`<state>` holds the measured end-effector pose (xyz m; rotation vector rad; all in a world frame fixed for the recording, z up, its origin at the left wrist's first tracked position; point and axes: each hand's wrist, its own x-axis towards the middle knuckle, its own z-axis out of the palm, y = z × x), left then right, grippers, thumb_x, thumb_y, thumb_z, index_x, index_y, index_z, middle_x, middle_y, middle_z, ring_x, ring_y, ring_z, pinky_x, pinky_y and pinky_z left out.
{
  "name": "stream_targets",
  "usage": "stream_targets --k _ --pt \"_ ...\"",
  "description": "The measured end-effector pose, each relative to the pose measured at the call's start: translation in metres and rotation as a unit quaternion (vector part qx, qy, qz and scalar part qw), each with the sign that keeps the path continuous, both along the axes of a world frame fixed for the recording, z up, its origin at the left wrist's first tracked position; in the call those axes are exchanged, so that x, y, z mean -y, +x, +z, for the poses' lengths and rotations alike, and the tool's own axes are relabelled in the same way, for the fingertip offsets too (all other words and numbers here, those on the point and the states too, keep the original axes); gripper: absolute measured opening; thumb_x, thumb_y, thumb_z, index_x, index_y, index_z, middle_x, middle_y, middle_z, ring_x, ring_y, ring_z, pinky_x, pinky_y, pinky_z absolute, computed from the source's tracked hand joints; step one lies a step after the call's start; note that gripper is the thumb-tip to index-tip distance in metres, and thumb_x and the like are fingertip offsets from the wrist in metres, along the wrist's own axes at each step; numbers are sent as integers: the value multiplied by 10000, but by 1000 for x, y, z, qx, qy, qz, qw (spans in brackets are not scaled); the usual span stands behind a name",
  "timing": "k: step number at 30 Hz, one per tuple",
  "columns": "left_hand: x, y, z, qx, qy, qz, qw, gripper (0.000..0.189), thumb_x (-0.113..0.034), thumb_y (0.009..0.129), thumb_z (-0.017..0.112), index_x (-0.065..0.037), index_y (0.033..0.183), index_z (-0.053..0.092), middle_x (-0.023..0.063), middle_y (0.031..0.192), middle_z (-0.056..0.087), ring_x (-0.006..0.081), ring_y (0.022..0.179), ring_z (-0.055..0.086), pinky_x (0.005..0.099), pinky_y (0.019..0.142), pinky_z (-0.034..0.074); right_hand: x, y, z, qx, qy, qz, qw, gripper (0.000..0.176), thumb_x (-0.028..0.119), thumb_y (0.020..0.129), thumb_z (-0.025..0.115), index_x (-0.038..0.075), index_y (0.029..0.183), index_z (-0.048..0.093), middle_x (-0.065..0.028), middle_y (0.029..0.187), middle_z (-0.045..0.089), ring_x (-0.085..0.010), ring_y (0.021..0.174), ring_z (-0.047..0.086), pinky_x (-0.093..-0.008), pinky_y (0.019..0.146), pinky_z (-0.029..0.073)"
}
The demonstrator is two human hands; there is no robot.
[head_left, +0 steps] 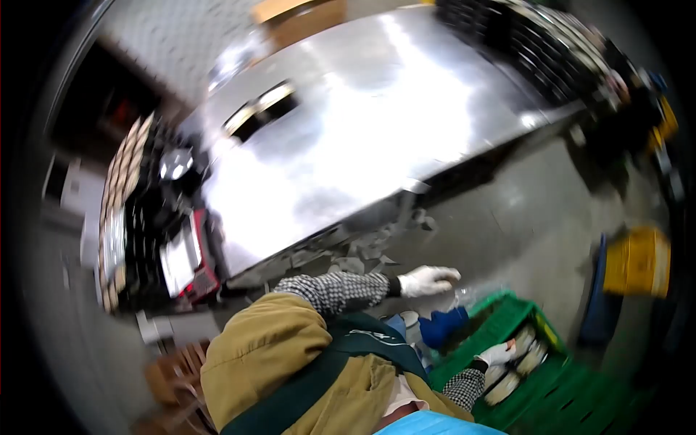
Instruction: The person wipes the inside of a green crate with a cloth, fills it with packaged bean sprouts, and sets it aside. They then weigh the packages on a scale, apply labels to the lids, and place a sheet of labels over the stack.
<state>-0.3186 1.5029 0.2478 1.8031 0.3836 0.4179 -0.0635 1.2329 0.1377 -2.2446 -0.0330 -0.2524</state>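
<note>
Packages [536, 358] meet the lowered right hand [497, 354], fingers' hold unclear; left hand [426, 281] outstretched, fingers loosely together.

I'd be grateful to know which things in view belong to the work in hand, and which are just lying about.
Probably the work:
green crate
packs inside it
gloved right hand reaching in

Apparently lying about:
pale floor scraps
yellow bin
cardboard box

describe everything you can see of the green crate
The green crate looks like plastic, open-topped, with dark slots in its lower right part and a yellow patch near one edge. It sits low, on the person's right. Pale, rounded packs lie in it; the right hand reaches in among them. Its lower edge is cut off.
</note>
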Motion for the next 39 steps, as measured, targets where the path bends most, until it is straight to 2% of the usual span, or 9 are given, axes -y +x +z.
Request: stream_targets --k 4,8,11,18,20,23,29,32,39 --pt "-117 -187 -2 15 -256 337 906 343 -134 908 553 -95 1244 494 21 1002 591 90 816 570 244 729 510 -193 -53 42 -11 36 231 972 293 197 918 544 -51 1064 600 -138 994 653 -224 877 598 -322 829 459" --pt "-240 -401 -45 -50 -19 688 724 407 -239 895 520 -3 1221 462 134 937 613 237 840 601 323 774 483 -388 -189 78 -42 82 469 878 247 154 908 530 -31 1056 602 -113 961 646 -175 862 590 -292 793 465" --pt "-325 -526 -74 -39 -40 812 580 478 -243 831 567 9 1222 459 192 973 609 304 926 597 352 847 461 -526 -316 87 -133 63 596 790 273 119 894 514 -25 1119 565 -83 969 629 -154 842 588 -276 749 474" --pt "-478 -652 -99 -199 53 771 602 548 -392 822 594 -3 1193 490 261 1056 599 384 1004 576 431 856 450 -774 -562 81 -520 91 582 618 205 284 934 491 109 1022 556 5 710 484 -111 561 449 -283 475 400" --pt "-494 -650 -100 92 -202 712 666 384 -254 831 634 -16 1116 535 111 868 626 184 676 596 309 614 504 -833 -593 43 -502 196 611 579 263 374 914 492 147 1044 523 -14 684 478 -160 512 433 -332 445 382" --pt "-496 -647 -95 55 -148 713 683 256 -189 846 604 4 1013 582 59 835 611 109 635 572 234 545 477 -887 -659 12 -447 293 444 719 284 227 830 622 179 1076 489 -57 722 555 -176 524 502 -333 391 369" --pt "-483 -657 -111 156 -271 703 639 375 -117 865 556 -53 1210 427 105 875 600 175 657 620 267 509 483 -803 -617 49 -439 241 506 702 99 86 806 541 46 896 543 -40 705 555 -144 496 504 -296 402 376" --pt "-473 -658 -105 186 -266 715 619 448 -86 874 514 -48 1291 354 160 1044 563 244 804 617 349 654 533 -685 -529 55 -587 285 533 539 154 96 887 509 41 1028 537 -42 870 590 -141 724 583 -291 654 508" --pt "-347 -576 -23 208 -232 655 688 408 -11 894 429 6 1292 337 209 1135 511 302 904 599 383 767 553 -351 -288 166 -496 491 279 660 334 71 876 463 -11 1200 465 -157 1234 508 -297 1139 505 -446 972 436"
